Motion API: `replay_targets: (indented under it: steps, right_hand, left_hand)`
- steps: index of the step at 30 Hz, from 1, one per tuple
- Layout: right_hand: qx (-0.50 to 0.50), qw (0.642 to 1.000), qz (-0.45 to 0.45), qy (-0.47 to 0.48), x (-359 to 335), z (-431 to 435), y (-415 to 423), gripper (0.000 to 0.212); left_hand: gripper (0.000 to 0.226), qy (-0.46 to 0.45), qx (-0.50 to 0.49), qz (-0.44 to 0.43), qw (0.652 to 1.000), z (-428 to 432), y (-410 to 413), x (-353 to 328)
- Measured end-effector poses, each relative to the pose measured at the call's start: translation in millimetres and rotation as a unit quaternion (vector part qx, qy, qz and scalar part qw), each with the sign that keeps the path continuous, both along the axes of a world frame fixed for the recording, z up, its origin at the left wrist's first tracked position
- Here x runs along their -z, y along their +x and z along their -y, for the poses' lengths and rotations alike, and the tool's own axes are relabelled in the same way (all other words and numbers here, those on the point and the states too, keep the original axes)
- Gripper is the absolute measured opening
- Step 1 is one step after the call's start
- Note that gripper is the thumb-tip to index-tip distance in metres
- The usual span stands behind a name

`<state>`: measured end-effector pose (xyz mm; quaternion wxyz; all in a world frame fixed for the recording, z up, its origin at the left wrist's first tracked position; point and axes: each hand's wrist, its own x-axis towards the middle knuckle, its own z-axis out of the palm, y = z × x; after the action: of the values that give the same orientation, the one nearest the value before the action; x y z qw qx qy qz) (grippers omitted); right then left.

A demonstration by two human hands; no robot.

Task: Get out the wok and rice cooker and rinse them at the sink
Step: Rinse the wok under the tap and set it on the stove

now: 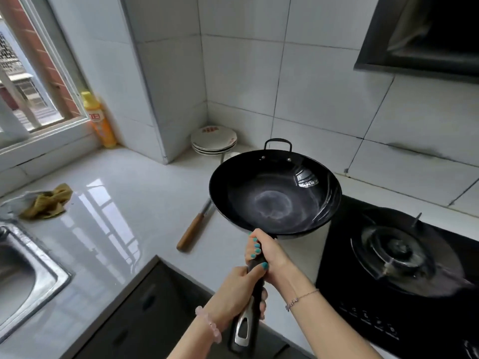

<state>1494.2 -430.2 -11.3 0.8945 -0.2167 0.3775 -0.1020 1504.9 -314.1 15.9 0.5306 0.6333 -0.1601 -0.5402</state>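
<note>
Bare forearms (334, 320), painted nails (256, 246), jewellery at both wrists.
The left hand (237, 291) has a chunky bracelet of pale pink beads (209, 324) at its wrist; the right hand (267, 251) wears a thin chain bracelet (300, 298) with small purple charms. The nails on both hands are painted teal.

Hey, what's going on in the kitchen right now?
A person holds a black wok in the air by its long handle, with the right hand nearer the bowl and the left hand behind it. The wok is above the counter beside the gas stove. The sink lies off to the left. No rice cooker is in view.
</note>
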Motion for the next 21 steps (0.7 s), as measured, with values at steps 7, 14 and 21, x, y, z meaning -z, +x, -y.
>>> replay_targets:
  steps: [7, 14, 21]
  right_hand:
    - [0.023, 1.0, -0.01, 0.008, 15.8, 36.2, -5.1, 0.046]
    - [0.046, 0.999, -0.016, 0.017, 21.6, 58.1, -2.7, 0.042]
    - [0.052, 0.998, -0.022, 0.024, 27.8, 70.9, 2.4, 0.041]
  left_hand:
    - [0.027, 0.034, 0.049, 0.022, 0.998, 38.3, 4.2, 7.8]
    - [0.028, 0.043, 0.092, 0.048, 0.994, 61.8, 14.3, 10.3]
    - [0.027, 0.052, 0.108, 0.061, 0.991, 76.0, 21.7, 19.0]
